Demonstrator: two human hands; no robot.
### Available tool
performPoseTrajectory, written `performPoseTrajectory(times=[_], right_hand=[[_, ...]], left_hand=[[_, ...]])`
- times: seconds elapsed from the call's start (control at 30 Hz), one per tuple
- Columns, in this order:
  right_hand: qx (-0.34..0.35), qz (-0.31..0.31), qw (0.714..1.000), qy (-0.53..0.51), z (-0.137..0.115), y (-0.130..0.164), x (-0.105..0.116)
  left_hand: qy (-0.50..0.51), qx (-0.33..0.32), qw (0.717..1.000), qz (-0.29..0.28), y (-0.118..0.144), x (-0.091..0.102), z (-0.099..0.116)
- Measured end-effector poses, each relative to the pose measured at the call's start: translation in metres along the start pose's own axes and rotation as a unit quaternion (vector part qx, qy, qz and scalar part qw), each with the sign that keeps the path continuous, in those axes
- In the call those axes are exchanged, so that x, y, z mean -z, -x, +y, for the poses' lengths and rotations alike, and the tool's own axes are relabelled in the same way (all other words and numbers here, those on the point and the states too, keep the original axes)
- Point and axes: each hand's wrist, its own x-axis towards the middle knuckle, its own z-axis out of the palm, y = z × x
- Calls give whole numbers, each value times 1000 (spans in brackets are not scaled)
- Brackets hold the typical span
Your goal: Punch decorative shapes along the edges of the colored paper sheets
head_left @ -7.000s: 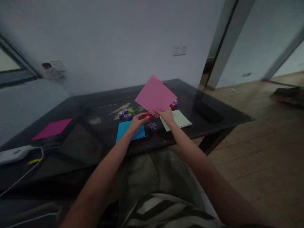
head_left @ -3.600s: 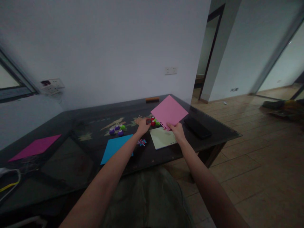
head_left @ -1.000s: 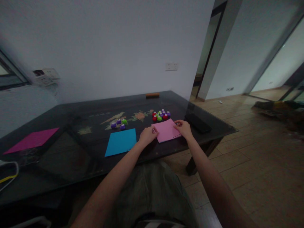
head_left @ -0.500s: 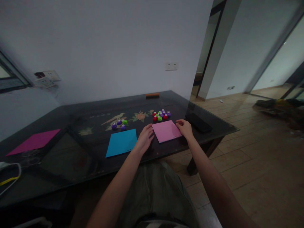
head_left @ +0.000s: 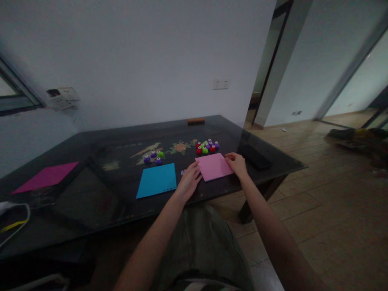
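A pink paper sheet [head_left: 213, 166] with small holes along its near edge lies flat on the dark glass table [head_left: 121, 190]. My left hand [head_left: 190, 180] rests flat on the table at the sheet's left edge, fingers spread, over a small pile of paper bits. My right hand [head_left: 237, 163] touches the sheet's right edge with fingers apart. Neither hand holds anything. Just beyond the sheet sits a cluster of red, green and purple craft punches [head_left: 207, 146].
A blue sheet [head_left: 157, 185] lies left of my left hand, with purple and green punches [head_left: 154, 157] behind it. A magenta sheet [head_left: 45, 176] lies far left. A black flat object [head_left: 254, 156] sits at the table's right edge, an orange bar [head_left: 195, 120] at the back.
The pink sheet, earlier held up in my right hand, now lies flat on the table over the pale sheet. My left hand put down the red punch and now rests flat.
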Motion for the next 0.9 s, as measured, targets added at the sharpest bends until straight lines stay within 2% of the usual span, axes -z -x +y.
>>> performPoseTrajectory(times=[0.27,0.37,0.47,0.57,0.67,0.77,0.9], right_hand=[[1,1,1000,-8,2,0,-1],[1,5,1000,1,2,0,0],[-3,8,1000,-4,1,0,2],[-9,11,1000,-14,-1,0,3],[-5,21,1000,-19,-3,-1,4],[3,34,999,-32,-8,-4,3],[43,55,996,-60,-31,-5,-8]], left_hand=[[3,-2,1000,-6,0,0,-3],[-4,-3,1000,11,6,-2,2],[-19,-49,998,40,11,9,13],[-53,-154,985,63,10,39,34],[-133,-246,954,106,1,85,62],[-223,-277,924,144,-17,137,87],[-390,-290,853,189,-37,195,99]])
